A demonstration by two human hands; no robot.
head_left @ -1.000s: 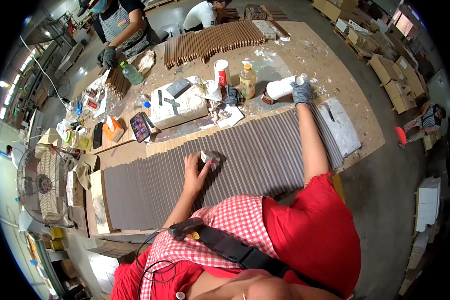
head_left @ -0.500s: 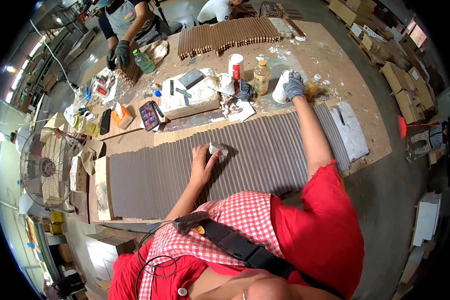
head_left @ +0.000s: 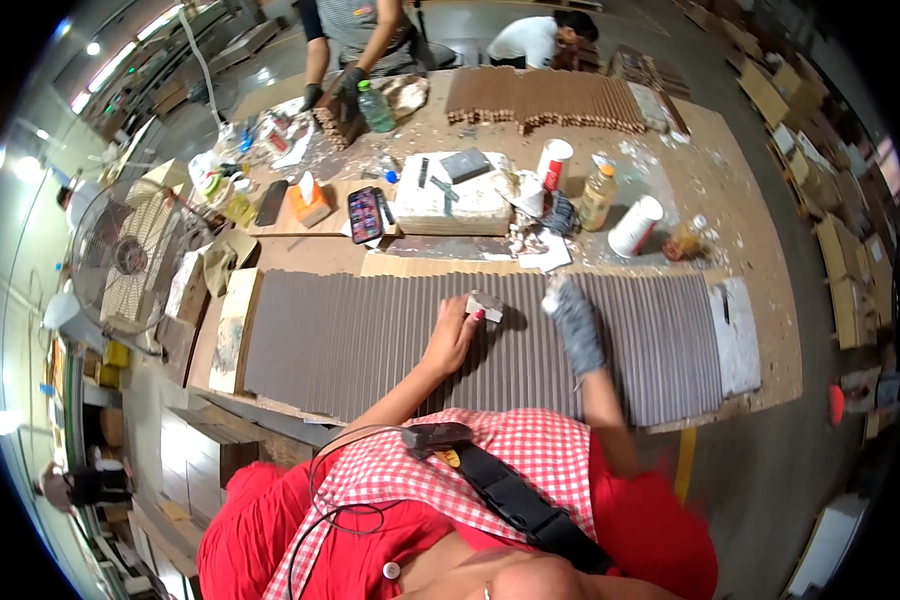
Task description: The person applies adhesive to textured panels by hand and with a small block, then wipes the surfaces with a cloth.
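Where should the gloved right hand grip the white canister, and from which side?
Probably best around the white canister at mid-height, the gloved right hand coming from the near side. It stands on end with a round wall; the yellowish bottle on its left and small brown container on its right crowd those sides.

- Right grip (head_left: 576, 327): gloved fingertips blurred; whether they hold anything cannot be told.
- Left grip (head_left: 455, 330): thumb and fingers cover part of the grey-white block (head_left: 485, 302) they pinch.
- Grey strips (head_left: 660, 340): partly hidden under both grips; their near ends, between the grips, go behind the checked apron (head_left: 515, 440).
- Red sleeve (head_left: 660, 520), nearer the body than the right grip: blurred.
- Co-worker (head_left: 368, 38), beyond the left grip: head cut off by the upper edge.
- Person in white (head_left: 528, 42), beyond both grips: lower body hidden.
- Phone (head_left: 365, 213), beyond the left grip: screen details too small to tell.
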